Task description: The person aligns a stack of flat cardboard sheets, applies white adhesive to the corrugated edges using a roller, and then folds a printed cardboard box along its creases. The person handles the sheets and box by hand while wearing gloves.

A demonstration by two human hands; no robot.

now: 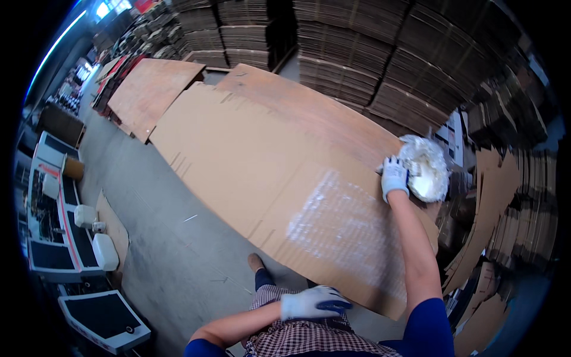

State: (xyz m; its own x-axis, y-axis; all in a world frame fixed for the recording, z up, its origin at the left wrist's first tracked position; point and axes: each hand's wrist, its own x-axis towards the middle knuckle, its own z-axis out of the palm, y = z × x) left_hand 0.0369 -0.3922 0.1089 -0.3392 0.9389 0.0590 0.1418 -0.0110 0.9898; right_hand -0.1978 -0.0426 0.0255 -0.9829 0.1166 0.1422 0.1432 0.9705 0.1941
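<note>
A long brown cardboard sheet lies across the table in front of me. Its near right part carries a shiny, wet-looking whitish smear. My right hand, in a white and blue glove, reaches over the sheet's far right edge beside a plastic-lined container of white paste. Its fingers look curled; a small greyish bit shows by them, but what they hold is unclear. My left hand, gloved alike, rests in front of my checked apron, fingers loosely apart and holding nothing visible.
The wooden tabletop shows beyond the sheet, with another board at the far left. Tall cardboard stacks stand behind, and more cardboard leans at right. Machine panels and white jugs line the left.
</note>
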